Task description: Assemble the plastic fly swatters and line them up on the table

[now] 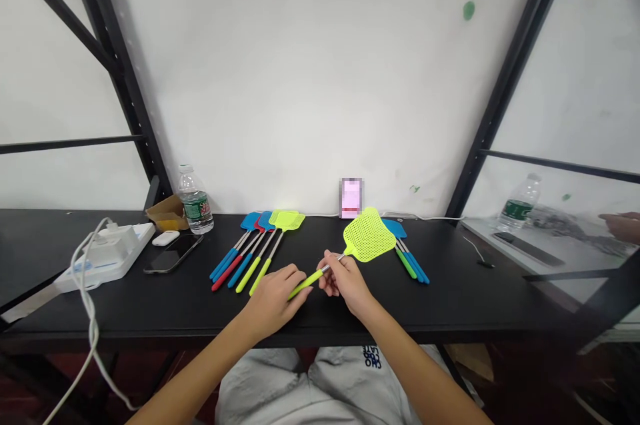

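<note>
A yellow-green fly swatter (370,236) is held slantwise over the table, its perforated head up and to the right. My left hand (278,294) is closed round its green grip. With its fingers pinched on the metal shaft just below the head is my right hand (345,280). Left of my hands lies a fanned row of several fly swatters (246,264) with blue, red and yellow-green grips, the nearest one partly behind my left hand. To the right, a smaller group of fly swatters (411,261) with green and blue grips lies partly hidden behind the held head.
A black table (470,292) runs along a white wall. At the left stand a water bottle (196,202), a cardboard box (167,213), a white earbud case (165,238), a dark phone (174,254) and a power strip (113,252) with cables. A blurred phone (351,197) leans on the wall.
</note>
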`<action>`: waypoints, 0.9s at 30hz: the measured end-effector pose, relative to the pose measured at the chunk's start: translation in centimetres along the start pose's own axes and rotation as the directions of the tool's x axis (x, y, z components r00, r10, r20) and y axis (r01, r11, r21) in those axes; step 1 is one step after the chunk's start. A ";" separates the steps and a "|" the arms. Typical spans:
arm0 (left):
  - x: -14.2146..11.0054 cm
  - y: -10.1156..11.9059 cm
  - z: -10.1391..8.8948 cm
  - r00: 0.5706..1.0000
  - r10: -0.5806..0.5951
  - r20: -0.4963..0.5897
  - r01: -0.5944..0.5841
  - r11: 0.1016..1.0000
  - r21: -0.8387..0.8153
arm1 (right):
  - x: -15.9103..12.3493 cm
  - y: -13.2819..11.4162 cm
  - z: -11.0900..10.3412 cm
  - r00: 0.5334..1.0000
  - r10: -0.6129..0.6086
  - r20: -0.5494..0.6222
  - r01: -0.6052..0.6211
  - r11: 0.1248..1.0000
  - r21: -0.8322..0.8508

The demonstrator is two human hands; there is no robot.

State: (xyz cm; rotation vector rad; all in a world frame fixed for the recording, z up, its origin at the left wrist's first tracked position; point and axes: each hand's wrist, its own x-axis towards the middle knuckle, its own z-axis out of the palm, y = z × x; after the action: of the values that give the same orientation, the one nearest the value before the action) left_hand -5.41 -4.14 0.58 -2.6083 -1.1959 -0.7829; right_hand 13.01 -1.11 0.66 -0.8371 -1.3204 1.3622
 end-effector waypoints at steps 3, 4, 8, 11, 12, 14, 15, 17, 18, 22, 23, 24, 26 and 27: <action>0.0 -0.1 0.1 1.000 0.013 0.005 -0.014 1.000 0.019 | 0.1 0.1 -0.3 0.999 0.010 -0.032 -0.008 0.999 0.042; 0.0 -0.1 0.1 1.000 0.013 0.005 -0.013 1.000 0.017 | 0.2 0.2 -0.5 0.998 0.010 -0.058 -0.007 0.998 0.057; 0.0 -0.1 0.0 1.000 0.003 0.017 -0.003 1.000 -0.002 | 0.5 0.4 -0.8 0.988 0.003 -0.156 0.009 0.997 0.079; 0.0 -0.1 0.1 1.000 -0.014 0.008 0.014 1.000 -0.011 | 0.4 0.3 -0.8 0.981 -0.048 -0.186 0.048 0.999 0.000; -0.1 -0.1 0.2 1.000 -0.020 -0.005 0.020 1.000 -0.014 | 0.3 0.3 -0.7 0.980 -0.074 -0.186 0.067 0.997 -0.044; -0.2 -0.2 0.3 0.999 -0.030 -0.032 0.029 0.999 -0.021 | 0.0 0.3 -0.4 0.980 -0.110 -0.163 0.089 0.987 -0.134; -0.2 -0.2 0.3 0.999 -0.031 -0.043 0.030 0.999 -0.023 | -0.1 0.4 -0.3 0.984 -0.113 -0.137 0.088 0.980 -0.179; -0.3 -0.2 0.4 0.998 -0.030 -0.054 0.029 0.999 -0.027 | -0.5 0.8 0.1 0.994 -0.093 -0.053 0.075 0.959 -0.272; -0.3 -0.3 0.4 0.998 -0.027 -0.053 0.026 0.999 -0.024 | -0.7 1.0 0.3 0.997 -0.082 0.005 0.079 0.943 -0.323; -0.4 -0.4 0.4 0.998 0.008 -0.054 -0.007 1.000 0.014 | -1.2 1.4 0.8 0.973 -0.100 0.208 0.191 0.855 -0.482; -0.4 -0.5 0.4 0.998 0.021 -0.054 -0.019 1.000 0.022 | -1.3 1.4 0.8 0.967 -0.118 0.228 0.219 0.843 -0.492; -0.4 -0.5 0.5 0.998 0.029 -0.053 -0.028 0.999 0.026 | -1.3 1.4 0.8 0.964 -0.137 0.228 0.235 0.838 -0.492; -0.4 -0.6 0.5 0.998 0.030 -0.051 -0.029 0.999 0.020 | -1.2 1.3 0.8 0.969 -0.180 0.171 0.242 0.843 -0.481; -0.4 -0.6 0.6 0.998 0.023 -0.055 -0.022 1.000 0.016 | -1.2 1.3 0.7 0.971 -0.205 0.126 0.241 0.847 -0.474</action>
State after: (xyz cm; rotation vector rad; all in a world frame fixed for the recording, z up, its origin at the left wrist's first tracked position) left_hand -5.86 -3.79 -0.17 -2.5662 -1.1509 -0.8321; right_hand 12.35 -2.28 -0.65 -0.9356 -1.7982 0.8872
